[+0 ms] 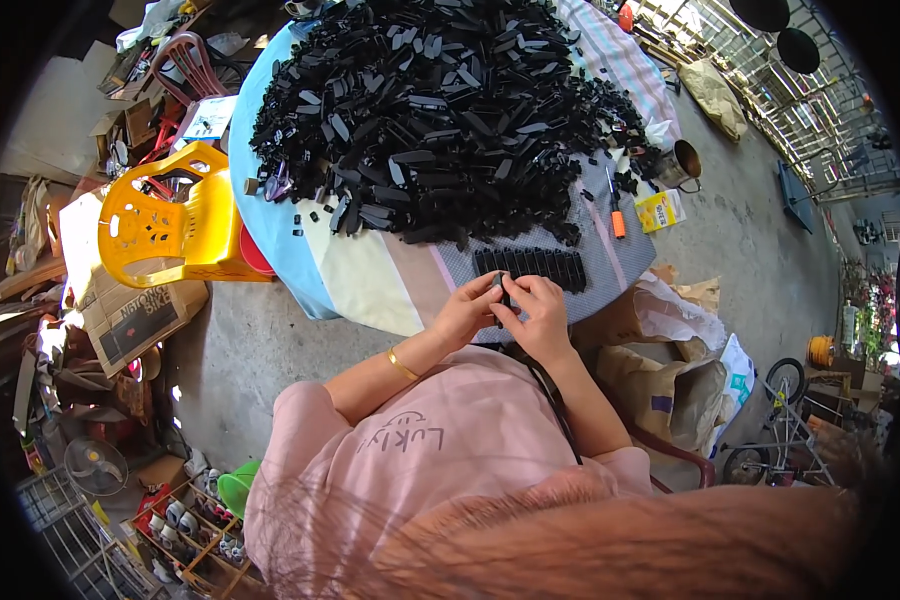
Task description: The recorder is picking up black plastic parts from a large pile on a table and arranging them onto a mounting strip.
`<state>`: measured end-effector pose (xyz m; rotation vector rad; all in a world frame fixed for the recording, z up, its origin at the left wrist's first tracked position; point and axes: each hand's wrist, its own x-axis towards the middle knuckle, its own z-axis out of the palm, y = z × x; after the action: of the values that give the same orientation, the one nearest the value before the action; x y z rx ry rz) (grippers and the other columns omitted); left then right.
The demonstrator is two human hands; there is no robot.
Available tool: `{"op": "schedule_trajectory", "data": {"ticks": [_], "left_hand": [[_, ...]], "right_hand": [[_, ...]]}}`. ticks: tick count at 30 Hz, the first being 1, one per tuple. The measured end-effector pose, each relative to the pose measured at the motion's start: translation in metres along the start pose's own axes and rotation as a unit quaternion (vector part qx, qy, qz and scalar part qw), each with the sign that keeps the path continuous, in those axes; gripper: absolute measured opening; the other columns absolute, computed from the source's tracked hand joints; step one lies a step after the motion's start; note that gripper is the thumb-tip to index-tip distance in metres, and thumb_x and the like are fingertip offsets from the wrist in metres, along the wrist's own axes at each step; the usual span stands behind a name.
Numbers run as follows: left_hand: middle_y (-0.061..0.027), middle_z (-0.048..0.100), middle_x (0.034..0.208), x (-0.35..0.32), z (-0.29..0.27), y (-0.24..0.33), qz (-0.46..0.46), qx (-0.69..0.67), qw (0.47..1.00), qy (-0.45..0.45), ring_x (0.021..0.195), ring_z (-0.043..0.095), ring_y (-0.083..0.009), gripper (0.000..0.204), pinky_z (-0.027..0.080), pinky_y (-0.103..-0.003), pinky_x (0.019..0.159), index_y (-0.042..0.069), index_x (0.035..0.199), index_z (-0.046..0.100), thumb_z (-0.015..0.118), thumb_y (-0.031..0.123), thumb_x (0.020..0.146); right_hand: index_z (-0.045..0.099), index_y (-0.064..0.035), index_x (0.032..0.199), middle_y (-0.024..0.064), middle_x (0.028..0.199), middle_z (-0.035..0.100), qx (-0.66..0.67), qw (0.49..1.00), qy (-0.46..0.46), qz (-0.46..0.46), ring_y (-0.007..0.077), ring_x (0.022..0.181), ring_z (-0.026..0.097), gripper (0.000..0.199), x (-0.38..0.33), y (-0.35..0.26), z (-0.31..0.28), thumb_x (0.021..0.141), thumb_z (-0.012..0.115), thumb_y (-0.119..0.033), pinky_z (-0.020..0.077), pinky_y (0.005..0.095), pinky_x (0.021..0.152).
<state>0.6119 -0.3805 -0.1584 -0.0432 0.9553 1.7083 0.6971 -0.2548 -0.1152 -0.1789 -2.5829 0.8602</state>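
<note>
Both hands meet in front of my chest at the table's near edge. My left hand (467, 309) and my right hand (537, 308) are closed round a small black plastic part (503, 288), its lower end showing below the fingers. Its exact kind I cannot make out. Just beyond the fingertips lies a row of black plastic parts (545, 267), set side by side on the cloth. Behind that row rises a large heap of loose black plastic pieces (420, 130), many of them long and flat.
A patterned cloth covers the round table (355, 285). Right of the heap lie an orange-handled screwdriver (617, 218), a yellow packet (660, 211) and a metal mug (679, 164). A yellow plastic chair (185, 215) stands at the left. Paper sacks (660, 375) sit by my right arm.
</note>
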Motion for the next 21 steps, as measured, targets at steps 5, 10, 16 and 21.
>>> {"op": "schedule_trajectory", "data": {"ticks": [5, 10, 16, 21], "left_hand": [[-0.0075, 0.051, 0.104, 0.022, -0.007, -0.010, 0.111, 0.206, 0.969, 0.077, 0.086, 0.056, -0.0147, 0.029, 0.050, -0.032, 0.070, 0.006, 0.115, 0.053, 0.053, 0.019, 0.089], [-0.0150, 0.050, 0.106, 0.044, -0.049, -0.007, 0.309, 0.564, 0.749, 0.159, 0.088, 0.053, -0.0263, 0.028, 0.047, -0.032, 0.073, 0.000, 0.107, 0.056, 0.055, 0.005, 0.080], [-0.0099, 0.054, 0.107, 0.080, -0.022, -0.002, 0.386, 0.712, 0.582, 0.073, 0.102, 0.046, -0.0291, 0.029, 0.039, -0.039, 0.085, 0.004, 0.105, 0.056, 0.058, 0.016, 0.078], [-0.0094, 0.053, 0.110, 0.103, -0.013, -0.012, 0.323, 0.764, 0.556, 0.050, 0.103, 0.046, -0.0281, 0.032, 0.038, -0.040, 0.085, 0.005, 0.110, 0.053, 0.055, 0.020, 0.082]], "right_hand": [[0.061, -0.0050, 0.099, 0.0090, 0.079, 0.057, 0.039, 0.987, 0.080, 0.134, 0.0226, 0.063, 0.056, 0.031, -0.014, 0.035, 0.001, 0.069, 0.067, -0.008, 0.0477, 0.0323, 0.057], [0.061, -0.0054, 0.099, 0.0085, 0.080, 0.058, -0.121, 0.955, 0.097, 0.252, 0.0248, 0.071, 0.058, 0.030, -0.035, 0.140, -0.022, 0.070, 0.066, -0.013, 0.0472, 0.0360, 0.065], [0.063, -0.0057, 0.096, 0.0106, 0.083, 0.060, -0.128, 0.956, 0.075, 0.254, 0.0270, 0.076, 0.058, 0.026, -0.041, 0.178, -0.008, 0.072, 0.066, -0.015, 0.0464, 0.0377, 0.069], [0.063, -0.0056, 0.097, 0.0126, 0.087, 0.061, -0.112, 0.964, 0.065, 0.231, 0.0299, 0.080, 0.058, 0.021, -0.045, 0.178, -0.005, 0.079, 0.059, -0.017, 0.0462, 0.0374, 0.073]]}}
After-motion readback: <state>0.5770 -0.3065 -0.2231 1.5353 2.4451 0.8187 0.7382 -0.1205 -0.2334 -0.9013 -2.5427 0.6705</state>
